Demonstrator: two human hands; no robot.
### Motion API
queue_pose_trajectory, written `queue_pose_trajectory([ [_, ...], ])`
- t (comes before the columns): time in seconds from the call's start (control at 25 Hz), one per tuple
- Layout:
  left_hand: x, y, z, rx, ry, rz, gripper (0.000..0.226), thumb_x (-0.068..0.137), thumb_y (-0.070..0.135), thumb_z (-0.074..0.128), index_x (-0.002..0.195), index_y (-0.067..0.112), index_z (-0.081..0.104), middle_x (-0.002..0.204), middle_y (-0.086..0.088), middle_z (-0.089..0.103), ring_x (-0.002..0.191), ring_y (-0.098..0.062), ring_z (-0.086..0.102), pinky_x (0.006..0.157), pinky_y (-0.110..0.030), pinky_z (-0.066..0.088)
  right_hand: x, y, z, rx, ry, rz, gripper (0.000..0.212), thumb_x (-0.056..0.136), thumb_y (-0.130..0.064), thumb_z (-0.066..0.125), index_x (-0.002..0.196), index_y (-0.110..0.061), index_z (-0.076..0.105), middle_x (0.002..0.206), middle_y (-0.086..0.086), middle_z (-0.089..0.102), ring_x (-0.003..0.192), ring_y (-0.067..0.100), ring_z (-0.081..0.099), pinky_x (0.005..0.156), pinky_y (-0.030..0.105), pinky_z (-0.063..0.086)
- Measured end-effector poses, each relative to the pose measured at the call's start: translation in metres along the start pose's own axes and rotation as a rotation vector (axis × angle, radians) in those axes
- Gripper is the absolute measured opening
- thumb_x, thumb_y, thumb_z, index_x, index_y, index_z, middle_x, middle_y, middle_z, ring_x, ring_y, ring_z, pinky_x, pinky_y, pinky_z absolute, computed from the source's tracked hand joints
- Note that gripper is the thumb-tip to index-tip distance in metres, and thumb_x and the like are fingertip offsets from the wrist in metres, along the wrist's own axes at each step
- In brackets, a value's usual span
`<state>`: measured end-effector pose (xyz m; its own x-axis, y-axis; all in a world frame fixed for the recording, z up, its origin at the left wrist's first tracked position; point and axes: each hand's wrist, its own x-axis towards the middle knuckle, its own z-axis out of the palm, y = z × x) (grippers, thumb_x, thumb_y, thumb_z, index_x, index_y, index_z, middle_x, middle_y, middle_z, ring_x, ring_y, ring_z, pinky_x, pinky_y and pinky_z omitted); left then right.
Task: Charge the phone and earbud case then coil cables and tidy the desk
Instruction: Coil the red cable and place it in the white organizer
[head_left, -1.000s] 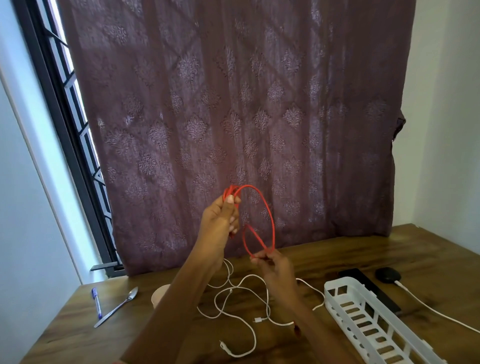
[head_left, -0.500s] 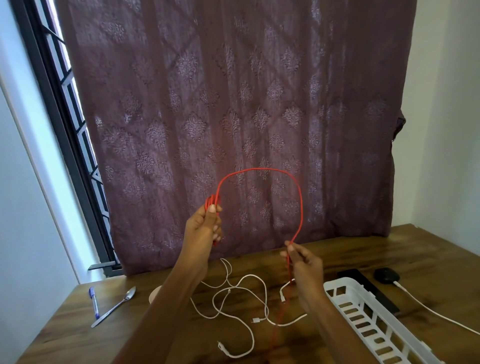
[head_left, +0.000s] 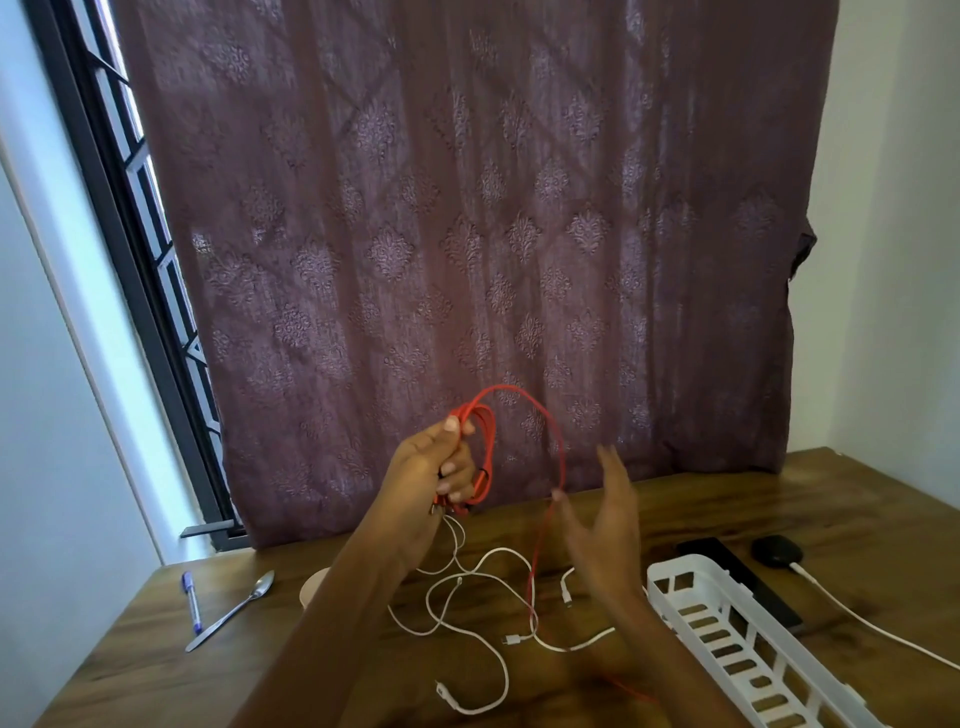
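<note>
My left hand (head_left: 441, 467) is raised above the wooden desk (head_left: 779, 509) and grips several loops of a red cable (head_left: 485, 447). The cable's free length arcs right and drops past my right hand (head_left: 605, 525), whose fingers are spread; its fingertips touch the strand at about thumb height. Loose white cables (head_left: 467, 613) lie tangled on the desk below the hands. At the right lie a black phone (head_left: 727, 566) and a black earbud case (head_left: 777, 552) with a white cable (head_left: 872, 629) plugged into it.
A white slotted plastic basket (head_left: 727, 623) stands at the front right, next to the phone. A spoon (head_left: 234, 613) and a blue pen (head_left: 191, 600) lie at the left. A pale round cup (head_left: 314, 587) shows behind my left forearm. A maroon curtain hangs behind the desk.
My hands have come closer together. The wide red arc has shrunk into a further loop at my left hand. My right hand has opened its pinch and slid up along the strand.
</note>
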<state>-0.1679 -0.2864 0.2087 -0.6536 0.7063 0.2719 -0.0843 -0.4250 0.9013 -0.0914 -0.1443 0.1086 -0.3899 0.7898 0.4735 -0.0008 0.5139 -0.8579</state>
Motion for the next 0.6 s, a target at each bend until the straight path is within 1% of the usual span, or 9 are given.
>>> queue_pose_trajectory([
  [0.08, -0.002, 0.002, 0.004, 0.015, -0.035, -0.041, 0.028, 0.098, 0.016, 0.031, 0.078, 0.007, 0.048, 0.039, 0.009, 0.031, 0.03, 0.0, 0.024, 0.033, -0.013, 0.024, 0.013, -0.034, -0.005, -0.036, 0.018, -0.382, 0.063, 0.09, -0.027, 0.058, 0.144, -0.026, 0.025, 0.154, -0.003, 0.019, 0.142, 0.013, 0.015, 0.114, 0.03, 0.017],
  [0.12, -0.004, 0.004, 0.006, 0.016, -0.052, -0.054, 0.027, 0.097, 0.016, 0.031, 0.078, 0.007, 0.048, 0.039, 0.009, 0.03, 0.03, 0.0, 0.024, 0.033, -0.013, 0.023, 0.023, -0.049, -0.006, -0.056, -0.018, -0.508, 0.058, 0.092, -0.027, 0.054, 0.143, -0.029, 0.026, 0.153, -0.007, 0.018, 0.142, 0.012, 0.014, 0.115, 0.026, 0.015],
  [0.2, -0.006, 0.008, 0.01, -0.008, -0.085, -0.068, 0.028, 0.097, 0.016, 0.031, 0.077, 0.007, 0.047, 0.039, 0.009, 0.03, 0.03, 0.0, 0.023, 0.034, -0.013, 0.022, 0.044, -0.068, -0.006, 0.009, -0.142, -0.594, 0.041, 0.093, -0.02, 0.052, 0.134, -0.026, 0.046, 0.139, -0.009, 0.043, 0.133, 0.01, 0.035, 0.111, 0.027, 0.028],
  [0.28, -0.008, 0.013, 0.014, -0.051, -0.118, -0.069, 0.028, 0.098, 0.017, 0.03, 0.077, 0.008, 0.047, 0.04, 0.009, 0.029, 0.03, 0.0, 0.023, 0.035, -0.014, 0.021, 0.052, -0.076, -0.001, 0.236, -0.286, -0.478, 0.025, 0.093, -0.011, 0.052, 0.109, -0.024, 0.065, 0.106, -0.008, 0.066, 0.1, 0.01, 0.06, 0.09, 0.026, 0.046],
  [0.36, -0.009, 0.016, 0.017, -0.091, -0.146, -0.052, 0.028, 0.098, 0.018, 0.029, 0.078, 0.008, 0.047, 0.041, 0.009, 0.029, 0.032, 0.0, 0.024, 0.036, -0.014, 0.021, 0.051, -0.072, 0.006, 0.411, -0.308, -0.329, 0.029, 0.093, -0.007, 0.051, 0.094, -0.031, 0.067, 0.082, -0.002, 0.07, 0.071, 0.014, 0.061, 0.071, 0.017, 0.049],
  [0.4, -0.009, 0.017, 0.019, -0.109, -0.154, -0.037, 0.028, 0.098, 0.018, 0.029, 0.08, 0.008, 0.047, 0.042, 0.008, 0.03, 0.032, 0.0, 0.025, 0.036, -0.014, 0.023, 0.048, -0.065, 0.011, 0.45, -0.295, -0.281, 0.028, 0.093, -0.008, 0.051, 0.092, -0.031, 0.067, 0.071, -0.005, 0.068, 0.06, 0.009, 0.058, 0.063, 0.014, 0.047],
  [0.48, -0.007, 0.016, 0.02, -0.134, -0.152, -0.004, 0.029, 0.099, 0.019, 0.028, 0.083, 0.008, 0.049, 0.044, 0.008, 0.032, 0.034, -0.001, 0.028, 0.037, -0.014, 0.029, 0.037, -0.05, 0.021, 0.476, -0.306, -0.179, 0.021, 0.094, -0.013, 0.049, 0.098, -0.02, 0.069, 0.055, -0.011, 0.059, 0.046, 0.001, 0.049, 0.05, 0.015, 0.043],
  [0.56, -0.004, 0.013, 0.02, -0.125, -0.123, 0.037, 0.029, 0.099, 0.02, 0.028, 0.088, 0.008, 0.052, 0.046, 0.007, 0.035, 0.037, -0.003, 0.032, 0.04, -0.015, 0.036, 0.024, -0.036, 0.031, 0.463, -0.368, -0.062, 0.026, 0.096, -0.019, 0.046, 0.113, -0.009, 0.063, 0.055, -0.008, 0.057, 0.04, 0.003, 0.047, 0.046, 0.022, 0.042],
  [0.6, -0.002, 0.011, 0.019, -0.108, -0.104, 0.062, 0.028, 0.099, 0.021, 0.029, 0.09, 0.009, 0.053, 0.048, 0.007, 0.037, 0.039, -0.003, 0.035, 0.043, -0.016, 0.039, 0.016, -0.031, 0.036, 0.436, -0.422, -0.019, 0.028, 0.097, -0.021, 0.043, 0.118, -0.01, 0.059, 0.059, -0.006, 0.057, 0.038, 0.003, 0.047, 0.043, 0.022, 0.041],
])
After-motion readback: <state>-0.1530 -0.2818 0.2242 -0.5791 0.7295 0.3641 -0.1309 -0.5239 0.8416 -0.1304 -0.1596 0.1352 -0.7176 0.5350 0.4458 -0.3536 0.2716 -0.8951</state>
